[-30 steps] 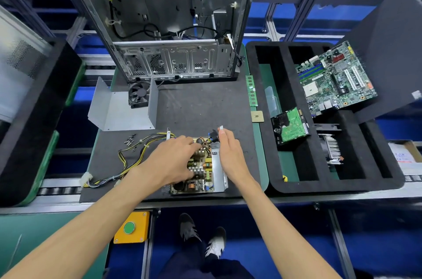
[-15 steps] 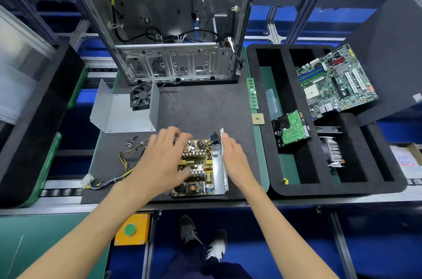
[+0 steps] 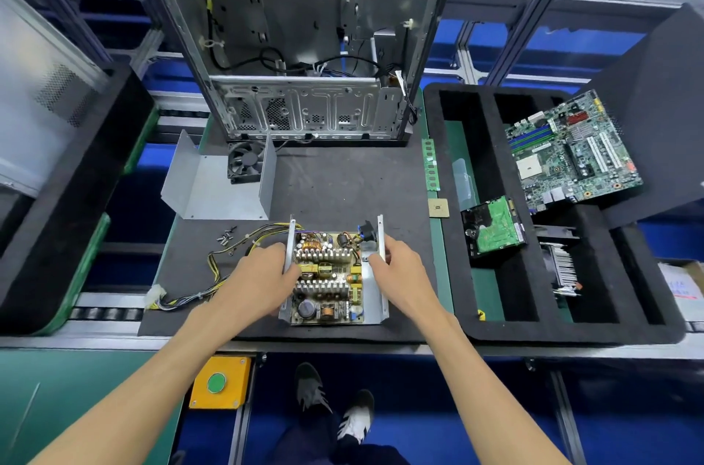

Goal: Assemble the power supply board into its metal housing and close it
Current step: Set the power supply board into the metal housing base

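While the green power supply board (image 3: pixel 327 274), studded with silver heat sinks, sits inside its open grey sheet-metal housing (image 3: pixel 375 297) near the front edge of the dark grey work mat (image 3: pixel 343 182), both hands grip the housing. Left hand (image 3: pixel 259 278) curls over the left wall; right hand (image 3: pixel 400 270) pinches the right wall. Yellow-and-black cable bundle (image 3: pixel 213 266) trails leftward. Bent grey metal cover (image 3: pixel 213 186) lies toward the mat's back-left corner, beside a black fan (image 3: pixel 245 161).
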`<state>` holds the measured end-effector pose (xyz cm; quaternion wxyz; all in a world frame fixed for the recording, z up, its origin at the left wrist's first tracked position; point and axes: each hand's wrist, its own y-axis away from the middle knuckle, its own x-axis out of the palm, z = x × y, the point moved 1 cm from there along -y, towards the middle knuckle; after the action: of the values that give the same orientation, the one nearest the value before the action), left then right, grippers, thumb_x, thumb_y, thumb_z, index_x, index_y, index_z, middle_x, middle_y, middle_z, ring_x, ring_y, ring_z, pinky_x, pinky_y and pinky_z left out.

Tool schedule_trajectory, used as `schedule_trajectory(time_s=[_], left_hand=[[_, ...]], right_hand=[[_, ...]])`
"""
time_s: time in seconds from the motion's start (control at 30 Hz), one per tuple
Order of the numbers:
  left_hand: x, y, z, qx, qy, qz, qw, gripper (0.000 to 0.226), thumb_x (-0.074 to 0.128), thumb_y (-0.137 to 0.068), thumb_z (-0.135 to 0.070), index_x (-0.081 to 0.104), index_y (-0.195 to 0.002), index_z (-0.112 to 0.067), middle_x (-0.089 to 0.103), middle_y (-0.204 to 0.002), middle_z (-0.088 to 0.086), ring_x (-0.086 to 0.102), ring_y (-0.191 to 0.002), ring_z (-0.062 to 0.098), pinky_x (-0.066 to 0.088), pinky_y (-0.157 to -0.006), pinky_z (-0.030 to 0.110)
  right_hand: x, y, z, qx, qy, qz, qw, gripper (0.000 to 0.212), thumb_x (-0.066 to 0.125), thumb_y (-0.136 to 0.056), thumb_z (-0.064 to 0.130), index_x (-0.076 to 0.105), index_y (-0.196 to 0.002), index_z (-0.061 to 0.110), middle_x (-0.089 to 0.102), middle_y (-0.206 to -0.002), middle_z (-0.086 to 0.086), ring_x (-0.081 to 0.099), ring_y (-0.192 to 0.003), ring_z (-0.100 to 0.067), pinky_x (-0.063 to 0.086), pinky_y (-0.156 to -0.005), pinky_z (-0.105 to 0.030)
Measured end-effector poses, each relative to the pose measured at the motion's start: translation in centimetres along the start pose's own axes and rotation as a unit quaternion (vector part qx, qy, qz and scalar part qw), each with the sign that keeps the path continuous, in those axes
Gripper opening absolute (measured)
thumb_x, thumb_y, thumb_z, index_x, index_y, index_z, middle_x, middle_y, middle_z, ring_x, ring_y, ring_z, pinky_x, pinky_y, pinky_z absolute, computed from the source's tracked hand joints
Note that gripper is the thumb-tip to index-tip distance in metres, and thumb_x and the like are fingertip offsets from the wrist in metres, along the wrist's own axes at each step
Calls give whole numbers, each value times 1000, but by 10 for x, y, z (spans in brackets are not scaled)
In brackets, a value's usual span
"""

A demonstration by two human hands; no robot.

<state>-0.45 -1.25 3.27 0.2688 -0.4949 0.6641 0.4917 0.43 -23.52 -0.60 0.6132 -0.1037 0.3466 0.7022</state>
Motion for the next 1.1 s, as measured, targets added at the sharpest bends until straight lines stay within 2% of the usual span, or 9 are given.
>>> schedule_trajectory(time_s=[0.17, 0.3, 0.53, 0.6, 0.7, 0.87, 0.93, 1.0, 1.1], left_hand=[[-6, -17, -9, 6, 21, -15, 1000, 29, 50, -98, -22, 45, -71, -13, 57, -62, 2, 54, -54, 17, 33, -48, 30], [-14, -32, -16, 14, 26, -17, 999, 28, 49, -97, -23, 45, -71, -13, 61, -60, 5, 63, -59, 25, 51, -59, 38], [-12, -53, -11, 9, 27, 9, 1000, 28, 47, -100, -27, 52, -79, -10, 66, -56, 6, 63, -44, 16, 41, -45, 26], [-9, -57, -7, 13, 15, -8, 1000, 30, 49, -100, -31, 55, -79, -10, 64, -55, 4, 60, -43, 9, 32, -39, 17], [-6, -59, -4, 21, 38, -18, 999, 31, 52, -98, -32, 57, -81, -7, 61, -49, 0, 59, -40, 3, 36, -39, 11], [-6, -54, -4, 28, 36, -23, 999, 34, 51, -99, -44, 55, -79, -18, 61, -53, -5, 61, -48, 8, 36, -44, 21], [-12, -49, -5, 13, -42, -56, 997, 40, 49, -97, -58, 55, -79, -22, 62, -66, -8, 63, -66, 17, 39, -53, 28], [-21, -46, -11, 22, -110, -163, 980, 43, 50, -94, -62, 53, -82, -21, 61, -69, -6, 62, -69, 25, 45, -57, 32], [-30, -46, -30, 154, -99, -251, 950, 39, 56, -90, -60, 54, -89, -22, 57, -81, -7, 53, -80, 20, 44, -64, 35]], right_hand=[[-14, -18, 14, -3, 8, -16, 1000, 31, 47, -102, 19, 60, -131, 20, 53, -81, -2, 47, -61, -16, 35, -52, -28], [-25, -31, 21, -6, 0, -25, 1000, 34, 46, -102, 16, 60, -133, 20, 49, -74, -2, 42, -61, -19, 35, -55, -33], [-25, -40, 20, 3, -19, -17, 1000, 12, 45, -103, 14, 56, -103, 20, 52, -80, -6, 42, -64, -17, 34, -54, -27], [-23, -40, 16, 6, -18, -19, 1000, 10, 45, -104, 16, 51, -105, 24, 51, -81, -2, 44, -62, -14, 34, -52, -24], [-20, -42, 14, 3, -16, -25, 1000, 10, 44, -105, 17, 48, -107, 27, 49, -84, -2, 43, -60, -12, 33, -52, -23], [-16, -44, 10, 2, -25, -43, 999, 15, 44, -103, 18, 52, -96, 29, 47, -81, -2, 41, -59, -15, 34, -56, -30], [-15, -45, 7, 13, -36, -44, 998, 14, 45, -104, 21, 56, -111, 27, 49, -91, -2, 43, -64, -11, 36, -60, -28], [-13, -46, 5, 26, -41, -48, 998, 31, 45, -104, 23, 56, -133, 20, 52, -102, -2, 46, -69, -7, 38, -64, -28], [-11, -45, 4, 32, -49, -58, 997, 39, 45, -105, 24, 52, -143, 21, 56, -113, -3, 49, -73, -7, 40, -69, -29]])
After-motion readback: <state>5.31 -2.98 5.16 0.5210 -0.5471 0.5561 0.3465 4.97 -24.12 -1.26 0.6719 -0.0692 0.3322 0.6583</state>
